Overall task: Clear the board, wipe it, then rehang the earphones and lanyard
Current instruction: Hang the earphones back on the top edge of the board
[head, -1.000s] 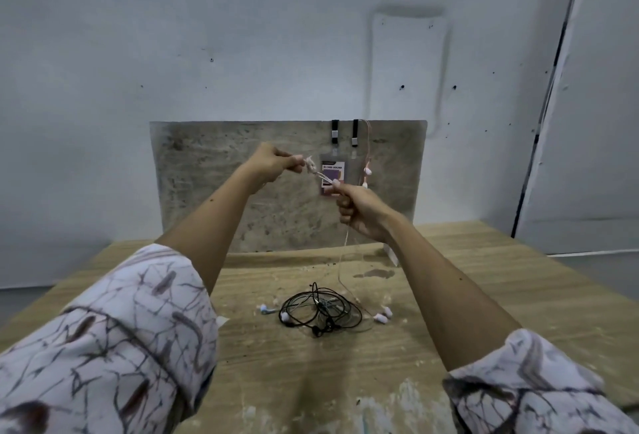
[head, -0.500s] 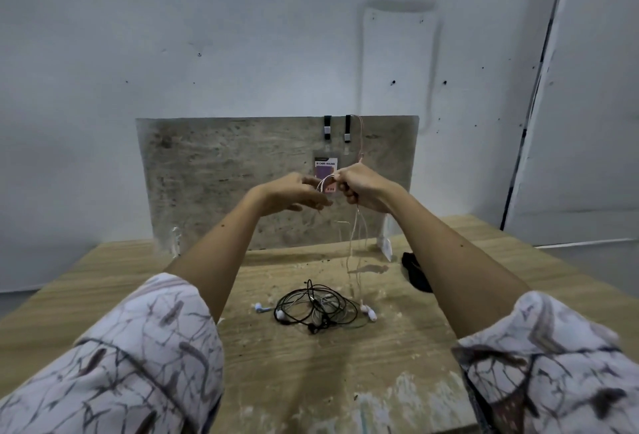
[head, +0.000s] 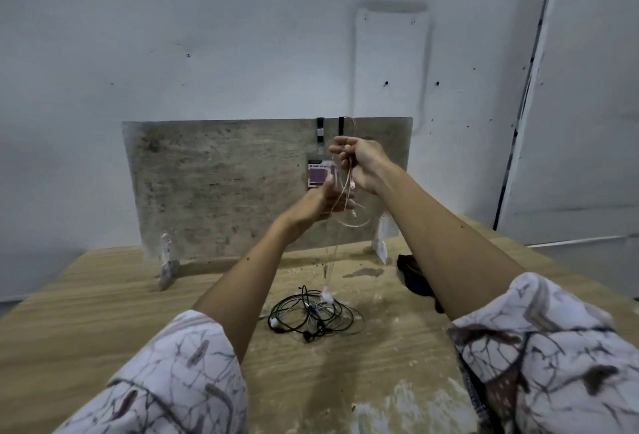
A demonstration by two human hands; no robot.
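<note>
A grey stone-look board (head: 224,177) stands upright at the back of the wooden table (head: 103,323). A black lanyard (head: 321,129) with a purple ID card (head: 317,176) hangs over its top edge. My right hand (head: 363,164) is raised in front of the board, shut on a pale pink earphone cable (head: 340,205) that loops over the board's top and trails down to the table. My left hand (head: 325,200) is just below, fingers around the same cable. A tangle of black and white earphones (head: 311,316) lies on the table.
A dark cloth (head: 415,278) lies on the table right of the board, partly hidden by my right forearm. White feet (head: 380,243) prop the board. Behind is a white wall with a door frame (head: 525,87) at the right.
My right hand has risen toward the board's top edge with the pink cable. My left hand has dropped slightly below it. The cable's lower end now hangs nearer the tangle.
</note>
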